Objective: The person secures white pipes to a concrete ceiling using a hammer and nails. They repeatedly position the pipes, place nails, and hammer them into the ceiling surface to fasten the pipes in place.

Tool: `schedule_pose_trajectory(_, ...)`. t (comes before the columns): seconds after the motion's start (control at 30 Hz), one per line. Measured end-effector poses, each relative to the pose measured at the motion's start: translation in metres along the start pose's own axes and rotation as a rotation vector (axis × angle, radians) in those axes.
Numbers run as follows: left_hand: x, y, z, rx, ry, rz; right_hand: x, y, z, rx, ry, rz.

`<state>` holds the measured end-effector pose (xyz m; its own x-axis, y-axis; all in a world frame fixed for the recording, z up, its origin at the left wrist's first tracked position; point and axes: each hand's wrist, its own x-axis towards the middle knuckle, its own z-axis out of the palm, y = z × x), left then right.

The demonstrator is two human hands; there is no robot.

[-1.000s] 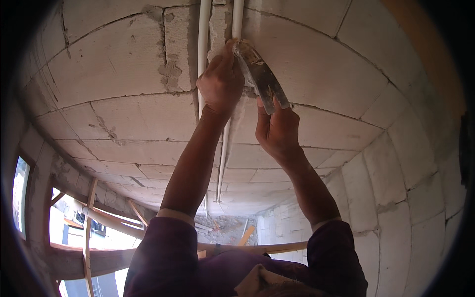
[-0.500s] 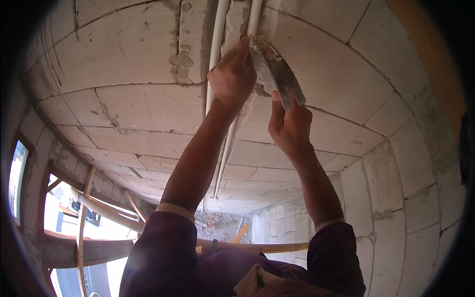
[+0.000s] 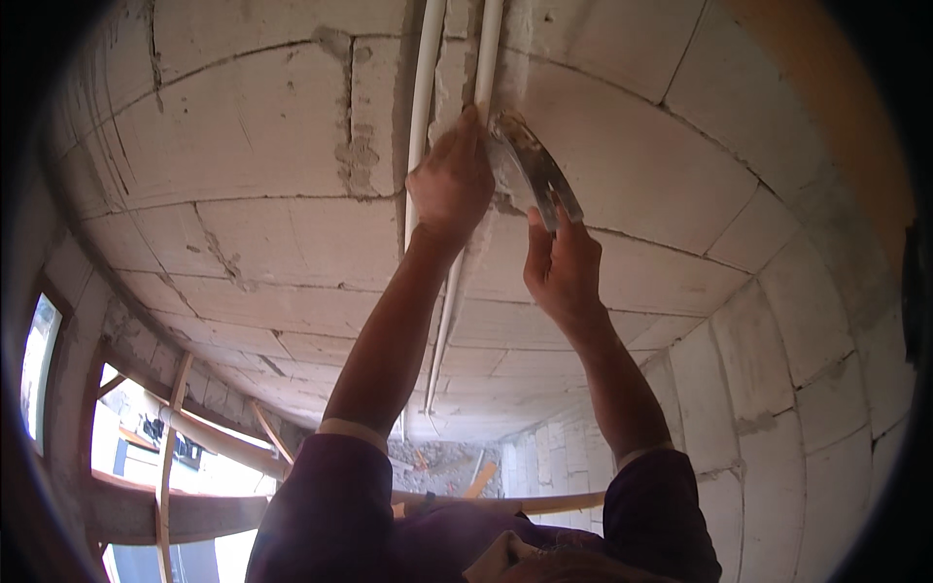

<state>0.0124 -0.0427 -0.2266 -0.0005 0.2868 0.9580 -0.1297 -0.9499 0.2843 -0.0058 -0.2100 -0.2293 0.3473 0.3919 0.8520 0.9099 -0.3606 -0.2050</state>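
Observation:
Two white pipes point(image 3: 424, 87) run side by side in a rough groove cut into the block wall point(image 3: 262, 146). Over this groove, my left hand point(image 3: 451, 185) is closed, fingertips pressed together against the right-hand pipe point(image 3: 490, 49). Whatever those fingers pinch is hidden. Just to the right, my right hand point(image 3: 568, 272) grips the lower end of a mortar-smeared flat metal blade point(image 3: 544, 175), thumb on one side and fingers on the other. The blade slants up to the left, its top beside the groove and close to my left fingertips. Wet-looking mortar clings to its upper end.
Wooden poles and a crossbeam point(image 3: 554, 502) span the space below my arms. Rubble point(image 3: 437, 466) lies on the floor beneath. Framed window openings point(image 3: 39, 360) are at the left, and another block wall point(image 3: 758, 379) stands at the right.
The whole view has shifted, so the wall and both hands sit lower in the picture. My left hand keeps its place on the groove; the blade's angle has changed slightly.

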Motion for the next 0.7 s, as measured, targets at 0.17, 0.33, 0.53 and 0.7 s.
schedule_pose_trajectory(0.17, 0.004, -0.006, 0.001, -0.085, 0.056, 0.048, -0.012, -0.002, -0.006, 0.167, 0.131, 0.050)
schedule_pose_trajectory(0.33, 0.004, 0.006, -0.018, -0.031, -0.109, -0.382, -0.028, 0.007, -0.019, 0.116, 0.051, 0.107)
schedule_pose_trajectory(0.53, -0.010, -0.003, -0.015, -0.096, 0.021, -0.299, -0.022, -0.003, -0.024, 0.152, -0.051, 0.162)
schedule_pose_trajectory(0.7, -0.008, 0.000, -0.013, -0.118, -0.016, -0.308, -0.011, 0.004, -0.005, 0.127, 0.046, 0.019)
